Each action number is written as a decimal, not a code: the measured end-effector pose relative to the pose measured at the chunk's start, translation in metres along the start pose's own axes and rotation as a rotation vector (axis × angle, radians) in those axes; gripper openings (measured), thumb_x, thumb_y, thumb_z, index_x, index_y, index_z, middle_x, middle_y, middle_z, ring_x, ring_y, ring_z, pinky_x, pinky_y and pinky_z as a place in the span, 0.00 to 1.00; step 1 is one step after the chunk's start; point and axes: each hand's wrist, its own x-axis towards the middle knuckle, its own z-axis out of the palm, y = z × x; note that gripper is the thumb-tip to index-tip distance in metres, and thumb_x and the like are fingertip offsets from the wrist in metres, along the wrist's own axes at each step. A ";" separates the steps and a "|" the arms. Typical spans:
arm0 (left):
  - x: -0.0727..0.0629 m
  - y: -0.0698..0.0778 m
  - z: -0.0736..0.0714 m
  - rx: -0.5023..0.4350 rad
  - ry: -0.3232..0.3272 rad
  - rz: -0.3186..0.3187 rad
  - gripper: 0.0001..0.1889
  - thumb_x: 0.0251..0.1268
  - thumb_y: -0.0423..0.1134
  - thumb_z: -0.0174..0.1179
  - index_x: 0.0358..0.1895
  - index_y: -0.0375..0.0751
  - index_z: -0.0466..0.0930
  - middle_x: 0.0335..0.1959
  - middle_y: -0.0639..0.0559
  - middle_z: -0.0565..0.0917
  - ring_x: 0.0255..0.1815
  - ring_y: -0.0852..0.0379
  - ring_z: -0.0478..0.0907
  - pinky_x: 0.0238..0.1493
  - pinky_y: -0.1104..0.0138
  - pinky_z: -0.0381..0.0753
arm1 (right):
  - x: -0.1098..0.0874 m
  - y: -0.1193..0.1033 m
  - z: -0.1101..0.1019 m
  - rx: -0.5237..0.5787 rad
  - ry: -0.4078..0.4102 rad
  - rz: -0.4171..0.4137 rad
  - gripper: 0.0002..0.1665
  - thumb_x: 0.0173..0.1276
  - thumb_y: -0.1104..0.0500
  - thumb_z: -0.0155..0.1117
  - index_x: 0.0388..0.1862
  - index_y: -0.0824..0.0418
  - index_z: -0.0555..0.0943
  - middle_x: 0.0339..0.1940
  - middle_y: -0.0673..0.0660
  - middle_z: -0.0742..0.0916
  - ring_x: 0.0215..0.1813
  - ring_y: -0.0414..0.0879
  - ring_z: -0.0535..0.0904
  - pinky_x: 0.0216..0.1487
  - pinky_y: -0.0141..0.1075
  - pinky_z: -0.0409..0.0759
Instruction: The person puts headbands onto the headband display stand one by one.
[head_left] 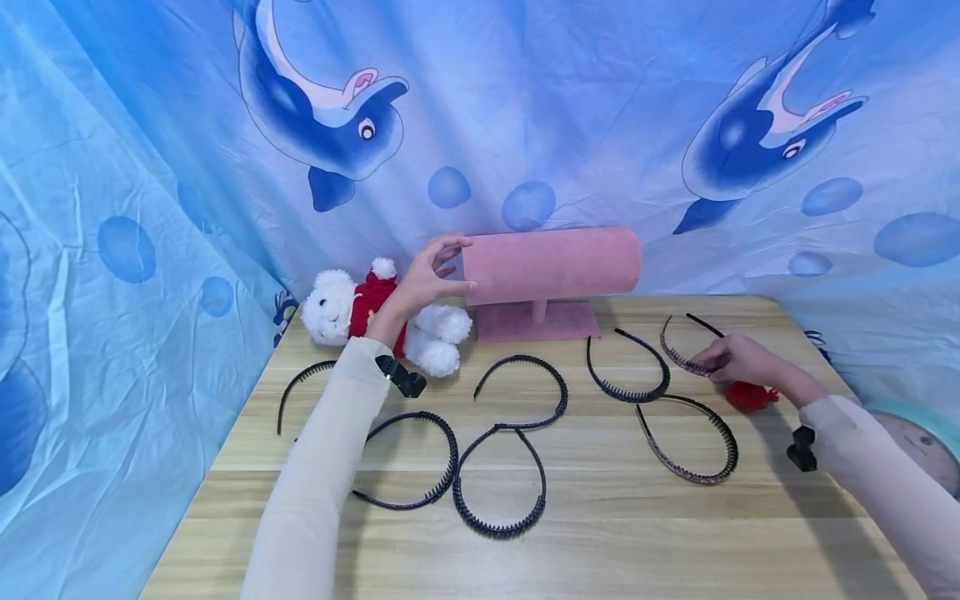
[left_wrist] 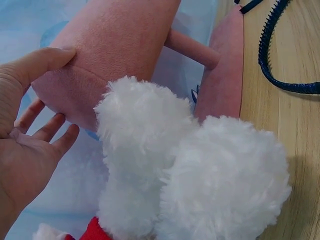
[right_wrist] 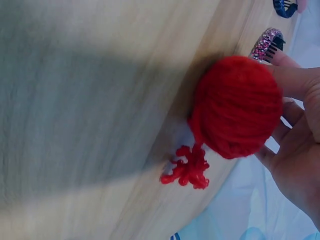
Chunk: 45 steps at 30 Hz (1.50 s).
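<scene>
Works at a pale wood-grain worktop (head_left: 600,542) before blue dolphin-print cloth (head_left: 570,100). Holds a pink display roll (head_left: 555,262) at its left end, between spread thumb and fingers of the left grip (head_left: 422,279), beside a white plush bear (head_left: 330,308). Pinches a glittery headband (right_wrist: 262,47) at the fingertips of the right grip (head_left: 738,362), just beside a red yarn ball (right_wrist: 237,105). Has more headbands (head_left: 501,530) spread across the worktop.

backdrop (head_left: 540,100): creased blue cloth, dolphin prints (head_left: 337,142), round spots (head_left: 126,251) | table (head_left: 600,542): pale wood grain | light: soft shadows (head_left: 847,533)
</scene>
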 end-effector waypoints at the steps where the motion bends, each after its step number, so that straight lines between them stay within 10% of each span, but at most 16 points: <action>1: 0.001 -0.001 0.000 -0.006 -0.001 0.002 0.37 0.55 0.23 0.72 0.71 0.37 0.69 0.78 0.45 0.60 0.81 0.43 0.59 0.81 0.45 0.59 | 0.000 -0.001 0.001 -0.001 0.004 -0.007 0.20 0.53 0.72 0.76 0.47 0.71 0.87 0.39 0.62 0.90 0.38 0.47 0.86 0.38 0.29 0.84; 19: 0.001 -0.001 -0.003 -0.008 -0.015 -0.007 0.36 0.55 0.24 0.73 0.69 0.42 0.72 0.78 0.50 0.62 0.80 0.48 0.61 0.78 0.43 0.66 | 0.005 -0.033 -0.014 0.048 0.183 -0.107 0.23 0.55 0.77 0.70 0.53 0.74 0.84 0.36 0.62 0.91 0.36 0.32 0.82 0.36 0.30 0.84; 45: -0.012 0.026 0.004 -0.009 -0.004 0.042 0.24 0.58 0.23 0.69 0.60 0.24 0.78 0.77 0.38 0.66 0.80 0.42 0.61 0.82 0.51 0.59 | 0.016 -0.069 -0.052 0.303 0.250 0.084 0.28 0.72 0.61 0.67 0.67 0.72 0.75 0.41 0.55 0.90 0.38 0.30 0.83 0.39 0.26 0.85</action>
